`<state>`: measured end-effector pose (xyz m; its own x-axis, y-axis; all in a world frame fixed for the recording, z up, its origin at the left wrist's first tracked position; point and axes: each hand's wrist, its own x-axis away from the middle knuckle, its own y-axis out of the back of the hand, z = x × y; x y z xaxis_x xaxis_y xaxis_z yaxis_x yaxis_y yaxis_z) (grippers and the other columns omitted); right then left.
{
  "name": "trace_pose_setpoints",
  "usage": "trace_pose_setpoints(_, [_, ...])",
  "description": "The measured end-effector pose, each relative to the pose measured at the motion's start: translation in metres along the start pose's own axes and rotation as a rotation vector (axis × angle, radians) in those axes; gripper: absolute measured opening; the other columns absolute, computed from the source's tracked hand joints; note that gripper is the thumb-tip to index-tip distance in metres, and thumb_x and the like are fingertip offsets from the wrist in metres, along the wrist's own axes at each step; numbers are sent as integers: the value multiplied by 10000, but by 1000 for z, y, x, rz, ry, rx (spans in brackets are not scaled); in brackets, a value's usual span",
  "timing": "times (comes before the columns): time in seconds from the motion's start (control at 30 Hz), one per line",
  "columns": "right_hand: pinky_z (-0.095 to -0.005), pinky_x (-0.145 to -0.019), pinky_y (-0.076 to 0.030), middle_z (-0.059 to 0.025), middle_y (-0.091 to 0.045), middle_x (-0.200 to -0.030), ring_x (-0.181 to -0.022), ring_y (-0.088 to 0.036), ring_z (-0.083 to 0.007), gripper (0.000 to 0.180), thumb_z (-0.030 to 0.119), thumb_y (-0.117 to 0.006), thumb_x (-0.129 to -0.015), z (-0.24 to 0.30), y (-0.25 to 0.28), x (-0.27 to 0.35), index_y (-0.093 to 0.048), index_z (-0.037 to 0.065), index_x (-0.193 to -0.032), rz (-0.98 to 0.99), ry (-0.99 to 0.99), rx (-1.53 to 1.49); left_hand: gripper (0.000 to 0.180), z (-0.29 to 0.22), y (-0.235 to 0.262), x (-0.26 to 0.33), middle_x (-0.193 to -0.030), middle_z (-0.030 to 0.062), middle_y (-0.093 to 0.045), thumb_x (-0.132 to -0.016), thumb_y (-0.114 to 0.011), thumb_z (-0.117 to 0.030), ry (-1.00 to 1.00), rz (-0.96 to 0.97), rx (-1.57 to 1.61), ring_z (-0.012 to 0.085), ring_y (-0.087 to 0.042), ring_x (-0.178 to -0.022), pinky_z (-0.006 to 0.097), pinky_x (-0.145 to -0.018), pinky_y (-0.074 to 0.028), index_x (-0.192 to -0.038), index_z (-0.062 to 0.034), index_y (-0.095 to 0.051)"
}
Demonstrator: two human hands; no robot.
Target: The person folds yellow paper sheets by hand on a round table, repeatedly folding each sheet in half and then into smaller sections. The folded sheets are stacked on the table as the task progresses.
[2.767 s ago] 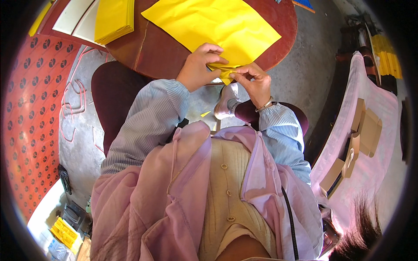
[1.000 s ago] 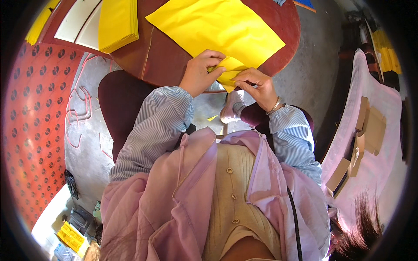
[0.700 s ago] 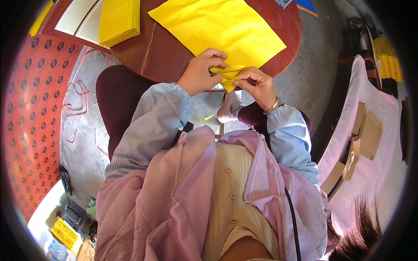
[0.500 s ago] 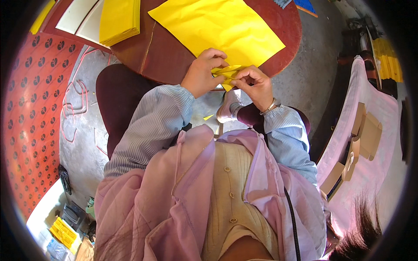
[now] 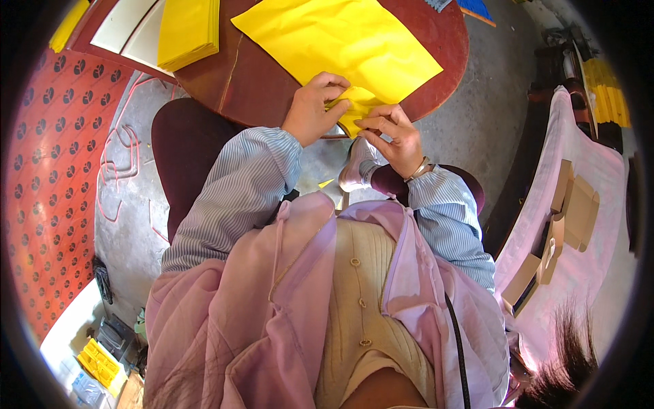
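Observation:
A large yellow sheet (image 5: 354, 48), slightly creased, lies across the near half of a round red-brown table (image 5: 262, 82). Its near end hangs over the table's rim and is creased and folded between my hands. My left hand (image 5: 312, 110) has its fingers closed on this folded end from the left, thumb toward the middle. From the right, my right hand (image 5: 398, 142) pinches the same end between thumb and fingertips. Whether the sheet is paper or cloth I cannot tell.
A stack of yellow sheets (image 5: 189, 34) stands at the table's left. Below the table are my shoe (image 5: 354, 167), a small yellow scrap (image 5: 325, 183) and pinkish tubing (image 5: 126, 160) on grey floor. At right, opened cardboard boxes (image 5: 575, 211) rest on a pink cloth (image 5: 535, 238).
The folded end, raised between my fingers before, now lies flatter against the table's edge. My left thumb has shifted over the fold, and my right hand has moved slightly left and down.

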<state>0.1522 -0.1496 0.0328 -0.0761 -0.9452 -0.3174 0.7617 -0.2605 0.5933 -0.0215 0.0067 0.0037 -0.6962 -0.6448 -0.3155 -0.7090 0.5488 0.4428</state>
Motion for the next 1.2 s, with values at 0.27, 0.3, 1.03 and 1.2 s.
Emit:
trace_pose_setpoints(0.27, [-321,-778,-580,-85,-651,-1043,-895,-681,-219,256,0,-842,-837,6,3,2,-795,44,-1085,14,103,135,216,-1,2,0,-1227,99,-700,-938,-759,-157,41,23,10,249,-727,-1028,328,-887,-571,-1083,4,-769])
trace_pose_setpoints(0.3, [-323,-778,-580,-86,-655,-1028,-890,-682,-224,249,2,-842,-838,5,3,2,-795,43,-1079,13,106,141,212,-1,2,0,-1227,100,-699,-938,-758,-154,38,24,3,248,-726,-1032,329,-887,-570,-1082,2,-770])
trace_pose_setpoints(1.03, [-217,-682,-542,-24,-666,-987,-777,-657,-79,106,-13,-832,-875,-15,-8,-5,-768,-4,-959,-112,-233,-266,409,7,18,-2,-1359,107,-574,-779,-778,-71,-7,257,126,274,-619,-1242,354,-1002,-545,-1175,12,-717])
trace_pose_setpoints(1.2, [-222,-678,-542,-27,-665,-995,-782,-663,-83,145,-24,-819,-886,-12,-12,-8,-750,6,-1010,-172,-223,-301,348,1,5,3,-1287,101,-627,-780,-813,-39,9,127,105,259,-659,-1172,338,-997,-541,-1115,14,-732])
